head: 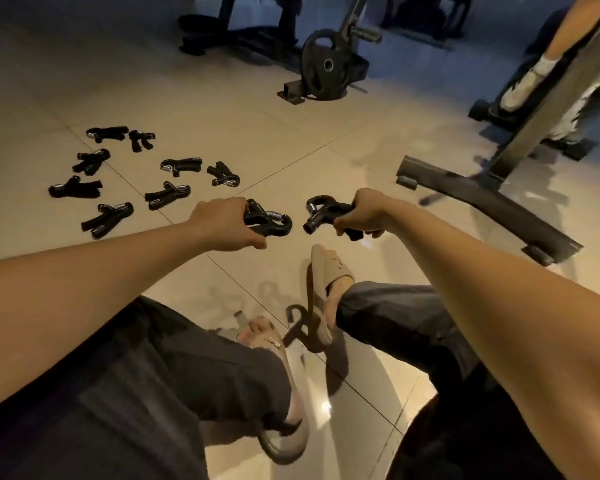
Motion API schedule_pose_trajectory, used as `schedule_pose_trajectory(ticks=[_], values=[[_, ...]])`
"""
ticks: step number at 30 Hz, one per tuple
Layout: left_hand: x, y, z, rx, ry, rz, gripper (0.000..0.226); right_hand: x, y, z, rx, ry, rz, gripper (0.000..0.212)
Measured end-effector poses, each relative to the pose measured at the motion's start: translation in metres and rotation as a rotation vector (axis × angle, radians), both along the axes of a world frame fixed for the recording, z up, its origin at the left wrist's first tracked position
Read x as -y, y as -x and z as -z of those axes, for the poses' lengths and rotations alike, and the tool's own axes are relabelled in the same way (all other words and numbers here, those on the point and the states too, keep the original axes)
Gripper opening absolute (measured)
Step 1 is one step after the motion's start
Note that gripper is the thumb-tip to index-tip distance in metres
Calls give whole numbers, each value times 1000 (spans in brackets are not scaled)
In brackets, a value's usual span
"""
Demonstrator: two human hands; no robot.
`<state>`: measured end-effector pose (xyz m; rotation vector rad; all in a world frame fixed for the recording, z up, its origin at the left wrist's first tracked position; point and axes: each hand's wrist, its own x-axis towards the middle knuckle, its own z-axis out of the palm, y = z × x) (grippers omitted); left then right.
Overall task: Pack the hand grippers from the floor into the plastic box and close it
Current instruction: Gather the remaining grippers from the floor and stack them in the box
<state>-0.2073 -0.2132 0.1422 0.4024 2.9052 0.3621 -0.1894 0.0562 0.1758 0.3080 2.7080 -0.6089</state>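
- Eight loose hand grippers [167, 195] are scattered on the floor [243, 126], off to my left.
- Left hand [222, 223]: grip curled round the first gripper [271, 221].
- Right hand [364, 214]: grip wrapped round the second gripper [321, 211].
- Plastic box isn't in view, so I'd find it first, then lay both in flat.

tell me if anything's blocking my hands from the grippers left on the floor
Nothing visible: only bare floor lies between the left hand and the loose grippers beyond it. But both hands are full: the left grips one gripper, the right hand a second gripper. The plastic box is not in view.
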Motion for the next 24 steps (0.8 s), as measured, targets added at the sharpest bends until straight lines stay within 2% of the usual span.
schedule_pose_trajectory(ticks=[4, 11, 20, 24], values=[[-50, -47, -10, 79, -28, 124, 57, -48, -76, -14, 23, -44, 86, 48], [-158, -144, -8, 249, -113, 301, 46, -133, -225, -17, 99, -65, 241, 41], [-274, -273, -14, 265, -97, 480, 43, -232, -416, -9, 131, -3, 495, 45], [-327, -334, -28, 273, -163, 565, 49, -262, -491, -19, 91, 3, 553, 42]])
